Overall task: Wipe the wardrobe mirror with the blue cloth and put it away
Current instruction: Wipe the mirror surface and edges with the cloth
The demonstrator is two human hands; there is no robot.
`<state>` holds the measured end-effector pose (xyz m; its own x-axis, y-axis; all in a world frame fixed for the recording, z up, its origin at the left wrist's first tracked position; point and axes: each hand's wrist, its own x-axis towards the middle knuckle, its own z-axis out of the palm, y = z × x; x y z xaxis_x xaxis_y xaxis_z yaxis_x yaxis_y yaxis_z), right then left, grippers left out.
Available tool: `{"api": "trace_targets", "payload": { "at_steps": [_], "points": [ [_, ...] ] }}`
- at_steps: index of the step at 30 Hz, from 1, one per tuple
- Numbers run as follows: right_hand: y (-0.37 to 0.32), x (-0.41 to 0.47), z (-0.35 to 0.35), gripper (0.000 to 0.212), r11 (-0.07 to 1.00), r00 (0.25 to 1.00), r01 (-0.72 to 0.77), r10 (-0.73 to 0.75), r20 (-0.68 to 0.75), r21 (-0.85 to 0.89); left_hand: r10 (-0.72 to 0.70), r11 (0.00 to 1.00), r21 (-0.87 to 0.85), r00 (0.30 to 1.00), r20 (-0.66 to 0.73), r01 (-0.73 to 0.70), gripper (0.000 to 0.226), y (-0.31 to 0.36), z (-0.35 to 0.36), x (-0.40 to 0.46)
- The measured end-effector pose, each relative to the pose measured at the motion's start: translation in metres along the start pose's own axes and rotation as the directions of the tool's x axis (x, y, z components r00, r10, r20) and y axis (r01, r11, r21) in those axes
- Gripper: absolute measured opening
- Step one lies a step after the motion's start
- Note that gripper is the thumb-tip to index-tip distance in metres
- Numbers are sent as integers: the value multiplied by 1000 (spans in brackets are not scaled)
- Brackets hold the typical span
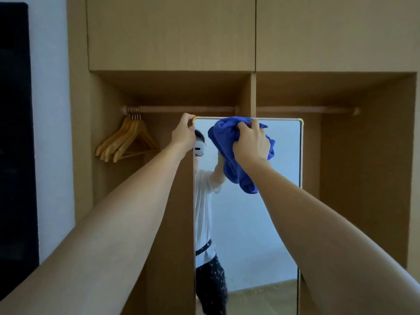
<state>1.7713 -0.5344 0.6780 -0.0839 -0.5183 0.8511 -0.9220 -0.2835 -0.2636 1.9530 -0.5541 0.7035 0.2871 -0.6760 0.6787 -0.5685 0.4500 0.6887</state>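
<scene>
**Wiping at the top of the mirror**

We are in the wiping step; our right hand (251, 142) is curled around the bunched blue cloth (229, 151) and holds it against the glass just under the top edge, centre of the frame; a tail of cloth hangs down over the glass below the wrist. Our left hand (184, 133) pinches the upper left corner of the mirror (247, 223), steadying it. The wardrobe (170, 37) fills the frame behind, wooden hangers (127, 142) on the rail at left. Most of the glass lies below the cloth, so we judge the next move to be strokes downward under even pressure, corner grip kept; putting the cloth away comes last.
</scene>
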Motion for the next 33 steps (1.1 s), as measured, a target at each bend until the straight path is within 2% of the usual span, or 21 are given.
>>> {"api": "trace_targets", "payload": {
  "at_steps": [7, 9, 13, 15, 18, 20, 26, 33],
  "points": [
    [6, -19, 36, 32, 995, 999, 34, -34, 1, -95, 20, 997, 81, 999, -40, -16, 31, -9, 10, 9],
    [15, -34, 47, 33, 997, 999, 33, -30, 40, -76, 22, 994, 106, 999, -41, -18, 34, -10, 13, 9],
    [32, -40, 53, 33, 999, 991, 38, -36, 128, -18, -5, 992, 127, 997, -79, 15, 55, -11, 22, 7],
    [36, -29, 47, 33, 999, 996, 36, -39, 83, 37, -9, 991, 131, 996, -90, 21, 58, -11, 25, 8],
    [32, -2, 35, 32, 996, 995, 56, -50, -88, 70, -11, 992, 122, 994, -109, 24, 48, -13, 28, 12],
    [30, 15, 33, 30, 997, 991, 65, -59, -122, 45, -31, 992, 114, 991, -130, 46, 41, -14, 30, 13],
    [45, -3, 62, 29, 993, 991, 119, -120, -55, -26, -8, 990, 139, 990, -141, 28, 41, -14, 30, 11],
    [53, -15, 57, 26, 990, 990, 141, -141, 20, 25, -39, 993, 104, 990, -135, 53, 38, -15, 32, 12]
  ]
}}
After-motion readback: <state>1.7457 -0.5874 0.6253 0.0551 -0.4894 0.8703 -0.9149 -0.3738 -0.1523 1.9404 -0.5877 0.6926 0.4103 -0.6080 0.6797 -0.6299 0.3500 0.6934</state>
